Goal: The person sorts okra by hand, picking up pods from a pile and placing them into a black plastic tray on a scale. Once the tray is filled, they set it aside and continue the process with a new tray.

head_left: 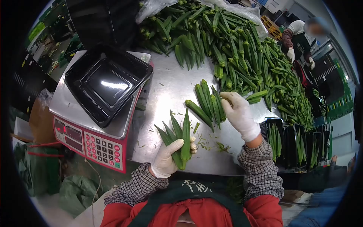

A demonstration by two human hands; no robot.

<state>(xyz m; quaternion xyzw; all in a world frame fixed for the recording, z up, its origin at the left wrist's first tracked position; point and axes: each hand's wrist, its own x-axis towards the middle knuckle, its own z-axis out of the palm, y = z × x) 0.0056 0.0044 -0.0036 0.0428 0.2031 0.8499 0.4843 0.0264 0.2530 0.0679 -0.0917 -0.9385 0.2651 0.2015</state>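
My left hand [166, 158], in a white glove, is closed around several green okra pods [185, 142], thumb across their front and tips pointing up. My right hand [239, 114], also gloved, reaches over the steel table [159, 87] beside a small group of loose okra [204, 100]. Its thumb and fingers are apart, close against the rightmost pod of that group, with no pod visibly gripped. A large heap of okra [234, 49] covers the back of the table. Cut bits of okra lie between my hands.
A black plastic tray [109, 85] sits on a red-edged digital scale [89, 142] at the left. Black trays holding okra [275, 142] stand in a row at the right. Clear plastic sheeting [151, 9] edges the heap. Another person [302, 39] with gloves stands at the far right.
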